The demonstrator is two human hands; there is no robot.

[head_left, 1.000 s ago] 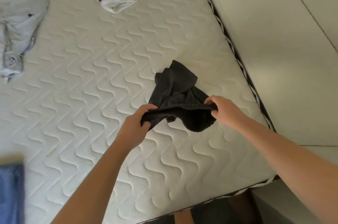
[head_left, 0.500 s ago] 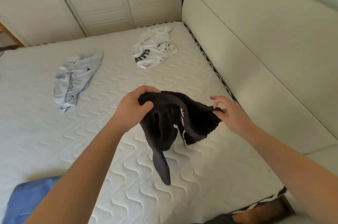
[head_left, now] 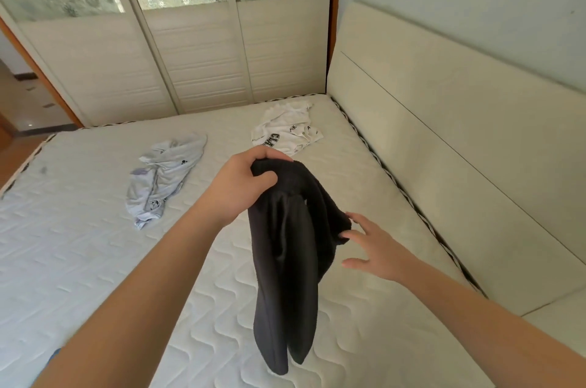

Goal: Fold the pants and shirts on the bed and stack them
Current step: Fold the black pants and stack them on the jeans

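My left hand point(head_left: 241, 184) grips the waistband of a pair of black pants point(head_left: 287, 260), which hangs down in the air above the white quilted mattress point(head_left: 79, 260). My right hand point(head_left: 372, 245) is spread beside the hanging cloth with straight fingers, and its fingertips touch the edge of the pants. A crumpled light grey garment point(head_left: 165, 176) lies on the mattress at the far left. A crumpled white shirt with black letters point(head_left: 287, 132) lies at the far right, close to the headboard.
A padded cream headboard point(head_left: 444, 134) runs along the right side of the bed. White sliding wardrobe doors point(head_left: 196, 48) stand behind the bed's far edge. A bit of blue cloth point(head_left: 54, 354) shows at the bottom left, beside my left arm.
My left hand has lifted the black pants higher, so they now hang long. My right hand has let go of the cloth and opened. The view has tilted up toward the wardrobe.
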